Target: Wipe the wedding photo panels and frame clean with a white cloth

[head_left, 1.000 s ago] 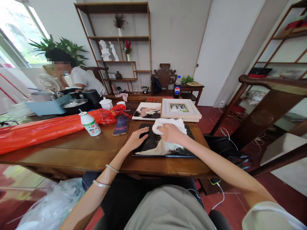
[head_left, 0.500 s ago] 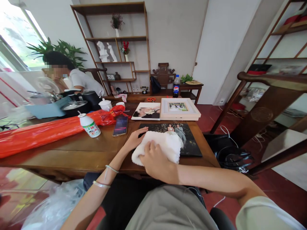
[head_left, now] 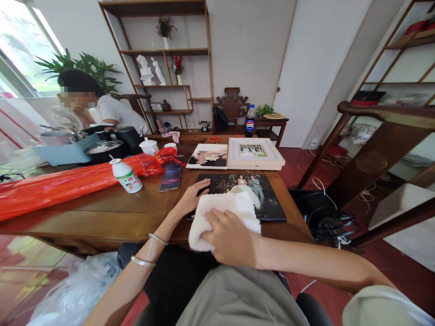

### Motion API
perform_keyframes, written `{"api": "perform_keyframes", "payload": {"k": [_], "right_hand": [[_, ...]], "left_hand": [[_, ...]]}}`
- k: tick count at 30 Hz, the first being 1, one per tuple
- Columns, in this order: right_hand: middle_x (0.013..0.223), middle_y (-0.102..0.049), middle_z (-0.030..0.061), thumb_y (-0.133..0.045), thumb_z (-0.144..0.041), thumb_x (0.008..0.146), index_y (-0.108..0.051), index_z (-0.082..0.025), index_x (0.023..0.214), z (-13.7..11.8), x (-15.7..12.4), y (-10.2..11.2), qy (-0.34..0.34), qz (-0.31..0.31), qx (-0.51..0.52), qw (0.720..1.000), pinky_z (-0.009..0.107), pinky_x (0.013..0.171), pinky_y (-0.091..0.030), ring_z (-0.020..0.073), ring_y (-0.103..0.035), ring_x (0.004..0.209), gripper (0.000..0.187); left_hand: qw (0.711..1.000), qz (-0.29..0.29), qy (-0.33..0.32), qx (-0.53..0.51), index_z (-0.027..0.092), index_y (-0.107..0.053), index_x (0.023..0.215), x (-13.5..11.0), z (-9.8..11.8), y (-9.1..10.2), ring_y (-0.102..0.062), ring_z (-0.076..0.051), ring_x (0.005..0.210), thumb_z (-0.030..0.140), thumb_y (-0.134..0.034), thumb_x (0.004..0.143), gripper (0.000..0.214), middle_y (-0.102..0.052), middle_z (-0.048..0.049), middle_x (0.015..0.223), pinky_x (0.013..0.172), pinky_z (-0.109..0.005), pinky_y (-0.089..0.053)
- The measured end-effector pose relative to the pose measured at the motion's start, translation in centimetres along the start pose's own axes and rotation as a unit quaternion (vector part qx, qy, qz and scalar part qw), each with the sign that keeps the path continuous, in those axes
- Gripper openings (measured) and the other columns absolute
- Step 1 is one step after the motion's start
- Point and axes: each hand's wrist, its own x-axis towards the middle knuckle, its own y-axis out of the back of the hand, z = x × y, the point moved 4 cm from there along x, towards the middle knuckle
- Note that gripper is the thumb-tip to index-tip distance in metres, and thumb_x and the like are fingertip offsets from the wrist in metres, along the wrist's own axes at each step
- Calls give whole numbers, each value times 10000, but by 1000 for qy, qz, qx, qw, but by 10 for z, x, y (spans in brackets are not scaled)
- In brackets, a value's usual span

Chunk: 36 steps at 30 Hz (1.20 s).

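Observation:
A dark photo panel [head_left: 272, 199] printed with a couple in wedding clothes lies flat on the brown wooden table [head_left: 136, 219]. Across its near left part is a fluffy white cloth [head_left: 207, 215], which also overhangs the table's near edge. My right hand [head_left: 229, 235] grips the cloth from above with bent fingers. At the panel's left edge rests my left hand [head_left: 193, 195], its fingers stretched out and holding nothing. The cloth hides the panel's lower left corner.
Beyond the panel are a white picture frame [head_left: 256, 164] and a smaller photo panel [head_left: 207, 157]. To the left are a phone [head_left: 170, 176], a white bottle [head_left: 125, 175] and a long red plastic-wrapped bundle [head_left: 68, 183]. A person [head_left: 118, 113] sits at the far left.
My right hand has drawn the white cloth toward me and slightly right, so more of the panel shows. My left hand has stayed at the panel's left edge.

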Motion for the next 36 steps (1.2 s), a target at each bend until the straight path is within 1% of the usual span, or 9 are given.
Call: {"api": "perform_keyframes", "payload": {"k": [4, 7, 11, 14, 17, 24, 27, 30, 36], "right_hand": [[970, -597, 136, -524, -225, 702, -625, -176, 987, 64, -1, -3, -65, 3, 39, 997, 381, 734, -416, 269, -548, 905, 305], [1005, -591, 119, -530, -162, 660, -621, -169, 971, 110, 6, -8, -66, 19, 45, 997, 382, 807, -390, 267, -525, 968, 325], [1050, -595, 117, -508, -144, 690, -616, -163, 965, 143, 21, -17, -57, 7, 38, 998, 403, 835, -379, 273, -503, 1025, 296], [1310, -459, 134, -526, -169, 723, -601, -172, 1046, 146, 30, -22, -66, 17, 4, 998, 506, 930, -298, 320, -339, 1226, 332], [1377, -394, 128, -519, -170, 744, -596, -177, 1070, 135, 31, -23, -55, -5, -3, 998, 554, 944, -279, 321, -274, 1271, 335], [1385, -381, 130, -566, -233, 720, -612, -226, 1103, 58, -7, -4, 18, -31, 12, 999, 605, 925, -283, 387, -252, 1277, 386], [1400, -360, 133, -573, -259, 719, -629, -226, 1072, 38, -24, 0, 43, -31, 28, 998, 605, 935, -273, 393, -223, 1295, 359], [1407, -361, 113, -567, -236, 710, -622, -219, 1071, 49, -27, -1, 43, -20, 46, 998, 570, 966, -270, 358, -239, 1302, 365], [1313, -459, 139, -527, -189, 725, -610, -165, 1051, 117, 10, -17, -11, 3, 20, 1000, 508, 926, -341, 327, -349, 1238, 338]], "left_hand": [[999, -1, -11, 30, 144, -596, 1152, -1, 4, -1, -474, -225, 1217, 362, -434, 868, 393, -546, -102, 1276, 1055, -398, -343], [999, 0, -16, 46, 138, -591, 1155, 0, 5, -2, -472, -218, 1219, 364, -432, 872, 396, -552, -100, 1270, 1061, -388, -335], [998, -2, -14, 54, 121, -586, 1161, 0, 5, -2, -475, -218, 1217, 361, -425, 878, 405, -545, -115, 1276, 1063, -378, -330], [999, -6, -10, 52, 130, -590, 1157, 0, 7, -1, -471, -222, 1220, 364, -431, 874, 399, -545, -113, 1276, 1064, -384, -326], [999, -4, -8, 46, 162, -599, 1144, 0, 8, 0, -478, -229, 1214, 357, -439, 867, 374, -558, -92, 1265, 1055, -403, -336], [999, 1, -14, 32, 163, -612, 1120, 0, 5, 0, -491, -236, 1201, 319, -420, 855, 362, -552, -99, 1271, 1043, -413, -352], [1000, 3, -17, 25, 160, -607, 1125, -1, 4, 0, -490, -233, 1202, 332, -425, 855, 368, -554, -101, 1267, 1044, -417, -350], [999, 2, -20, 28, 148, -605, 1125, -1, 5, 0, -492, -234, 1199, 350, -424, 859, 380, -552, -114, 1267, 1041, -418, -352], [999, -4, -13, 41, 174, -602, 1134, 0, 9, 0, -483, -233, 1208, 378, -439, 864, 376, -561, -88, 1262, 1046, -413, -345]]}}
